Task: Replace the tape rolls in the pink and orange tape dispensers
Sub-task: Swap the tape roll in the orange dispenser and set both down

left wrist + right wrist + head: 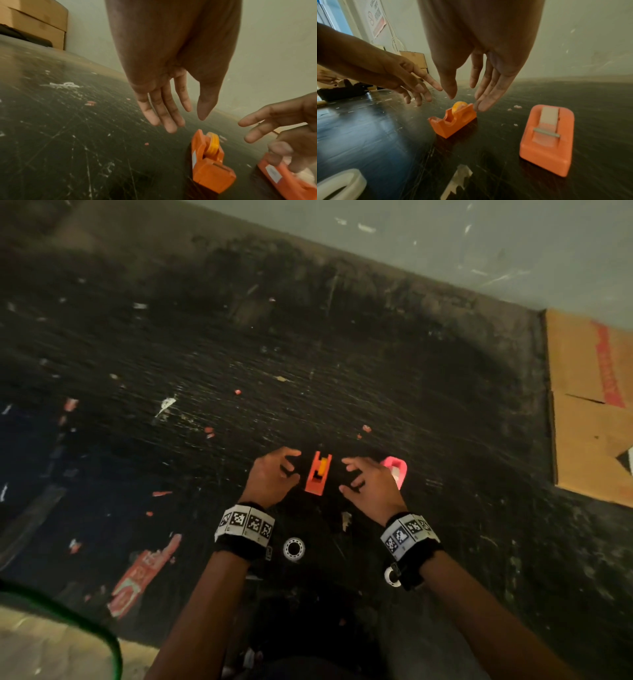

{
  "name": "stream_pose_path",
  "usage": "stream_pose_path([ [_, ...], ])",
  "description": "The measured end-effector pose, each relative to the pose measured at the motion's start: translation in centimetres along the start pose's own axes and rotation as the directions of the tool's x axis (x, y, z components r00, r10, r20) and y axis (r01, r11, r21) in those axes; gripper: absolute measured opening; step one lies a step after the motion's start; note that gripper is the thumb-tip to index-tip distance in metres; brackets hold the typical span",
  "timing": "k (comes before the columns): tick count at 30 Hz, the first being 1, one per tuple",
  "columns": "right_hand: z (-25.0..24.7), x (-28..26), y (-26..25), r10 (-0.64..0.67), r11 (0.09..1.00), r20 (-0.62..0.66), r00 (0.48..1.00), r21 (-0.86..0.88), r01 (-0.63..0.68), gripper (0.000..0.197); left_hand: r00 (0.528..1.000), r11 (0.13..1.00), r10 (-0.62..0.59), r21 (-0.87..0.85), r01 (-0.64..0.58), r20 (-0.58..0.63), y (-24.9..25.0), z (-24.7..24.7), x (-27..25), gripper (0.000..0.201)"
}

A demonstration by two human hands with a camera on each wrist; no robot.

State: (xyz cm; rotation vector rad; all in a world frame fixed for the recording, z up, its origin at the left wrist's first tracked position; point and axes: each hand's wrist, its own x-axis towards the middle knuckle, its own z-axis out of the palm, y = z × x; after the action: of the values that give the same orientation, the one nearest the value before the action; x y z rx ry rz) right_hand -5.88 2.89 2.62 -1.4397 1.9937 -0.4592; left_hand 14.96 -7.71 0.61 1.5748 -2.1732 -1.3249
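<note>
On the scratched black table (342, 371), the orange tape dispenser (318, 474) stood between two hands held apart from it. The left hand (270, 477) hovered just to its left, fingers loosely spread; the right hand (370, 484) did the same on the other side, partly covering the pink tape dispenser (397, 467). Nearer the person, a white tape roll (294, 548) lay flat between the wrists. A flattened cardboard box (589, 405) lay at the table's right edge.

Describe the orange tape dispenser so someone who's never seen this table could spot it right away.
On the dark scratched table, look between the left hand and the right hand. The orange tape dispenser stands there. It is narrower than the pink dispenser on its right, and a yellow hub shows in its slot.
</note>
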Motion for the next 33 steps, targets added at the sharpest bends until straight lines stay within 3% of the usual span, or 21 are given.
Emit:
stream_pose_path([
  [8, 3.4, 3.8, 2.0, 0.139, 0.977, 0.127, 0.982, 0.145, -0.158, 0.080, 0.997, 0.997, -0.056, -0.056, 0.059, 0.054, -1.4, 3.2, 3.4, 0.052],
  [18, 3.7, 4.4, 1.3, 0.195, 0.904, 0.144, 0.970, 0.358, -0.234, 0.071, 0.995, 0.987, -0.055, -0.145, 0.067, 0.085, 0.0, 4.2, 4.0, 0.054],
  [25, -1.0, -1.3, -1.7, 0.128, 0.768, -0.005, 0.992, 0.633, -0.096, 0.073, 0.990, 0.916, 0.134, -0.387, -0.107, 0.045, 3.4, 0.7, -1.3, 0.066],
  [33, -6.8, -10.3, -4.0, 0.015, 0.722, -0.059, 0.998, 0.691, 0.030, 0.069, 0.955, 0.856, 0.272, -0.483, -0.183, 0.121, 9.5, -2.4, -9.8, 0.064],
])
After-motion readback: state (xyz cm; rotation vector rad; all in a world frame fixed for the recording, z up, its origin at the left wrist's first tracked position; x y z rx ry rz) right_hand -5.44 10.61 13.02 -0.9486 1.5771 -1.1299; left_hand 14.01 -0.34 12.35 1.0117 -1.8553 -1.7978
